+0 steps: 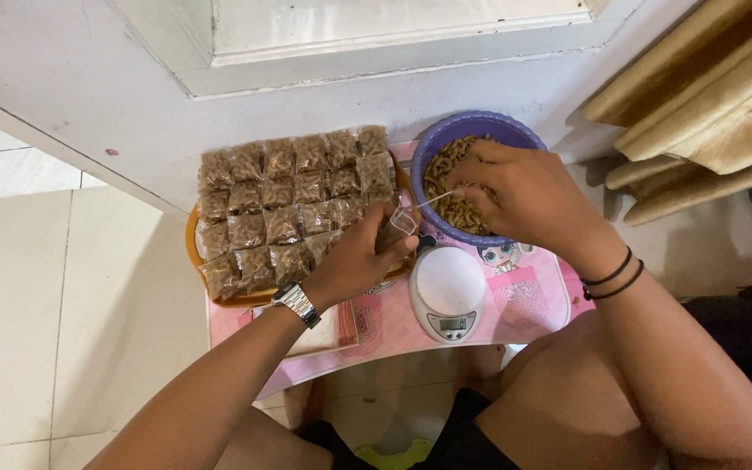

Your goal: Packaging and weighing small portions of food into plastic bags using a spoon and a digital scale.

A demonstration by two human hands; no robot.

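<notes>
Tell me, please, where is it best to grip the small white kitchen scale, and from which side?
Probably grip the kitchen scale by its narrower front part, around the display, coming from the person's near side. The round weighing plate looks smooth and wide, the purple bowl crowds its far side, and the left hand hovers nearby.

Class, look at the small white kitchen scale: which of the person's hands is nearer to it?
Left. The left hand holds a small clear bag just up-left of the scale; the right hand is farther up, in the purple bowl.

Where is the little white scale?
In the head view, the white scale sits on the pink table, just below the purple bowl, between both arms.
</notes>
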